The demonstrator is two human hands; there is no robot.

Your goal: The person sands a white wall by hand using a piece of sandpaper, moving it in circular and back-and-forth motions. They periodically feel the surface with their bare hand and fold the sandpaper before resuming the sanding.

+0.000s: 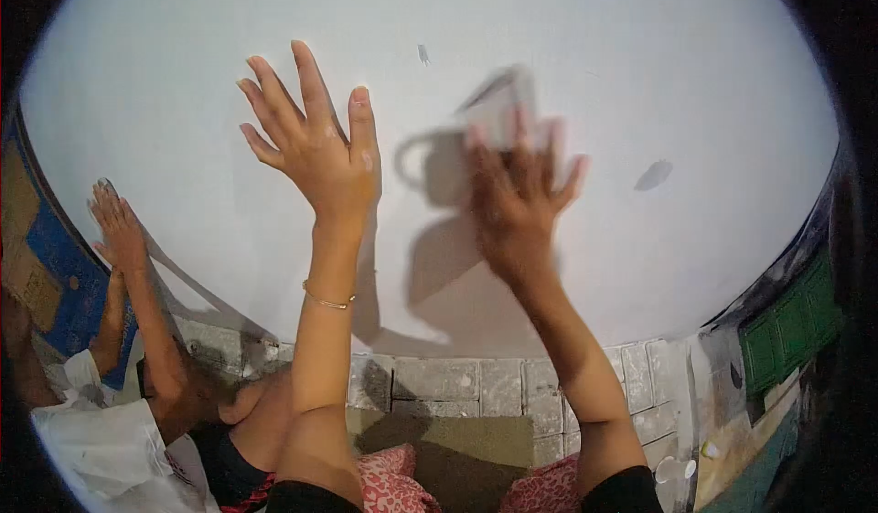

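Note:
My left hand point(329, 165) lies against a large white surface point(604, 19), its fingers stretched and spread. It holds nothing, and a thin gold-coloured bracelet point(327, 301) circles its wrist. To the right, my right hand point(517, 193) is smeared by motion over the same surface. Under its fingers sits a thin, dark-edged sheet point(501, 92), whose corner sticks out above the fingertips. Blur hides the sheet's exact kind. Shadows of the hand and sheet fall to their left. Grey marks show on the white surface beyond and right of this hand.
Another person in a white shirt point(101, 449) is at the left, hands point(119, 225) against the surface's edge. Grey paving blocks point(439, 380) and an olive mat point(476, 440) lie below. A green crate-like object point(791, 335) and a white cup point(675, 472) are at the right.

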